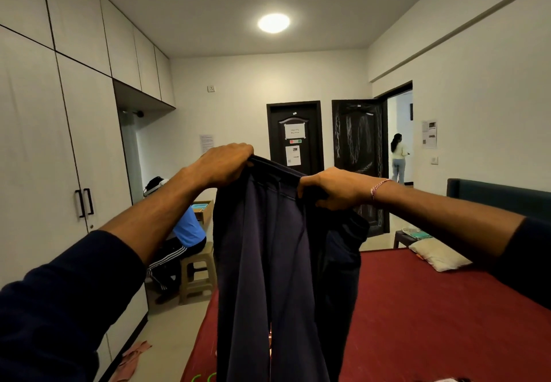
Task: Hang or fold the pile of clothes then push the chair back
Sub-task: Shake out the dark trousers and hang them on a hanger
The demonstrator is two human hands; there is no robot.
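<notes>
A pair of dark navy trousers (268,262) hangs in front of me, held up by the waistband above the red bed (417,307). My left hand (223,162) grips the waistband's left end with curled fingers. My right hand (334,188), with a thread bracelet on the wrist, grips the right end. The legs drop straight down past the bottom of the view. The trousers hide the near middle of the bed.
White wardrobe doors (59,158) line the left wall. A person sits on a beige plastic stool (198,274) by the wardrobe. A pinkish cloth (131,360) lies on the floor. A pillow (438,255) rests on the bed. Another person stands in the far doorway (398,158).
</notes>
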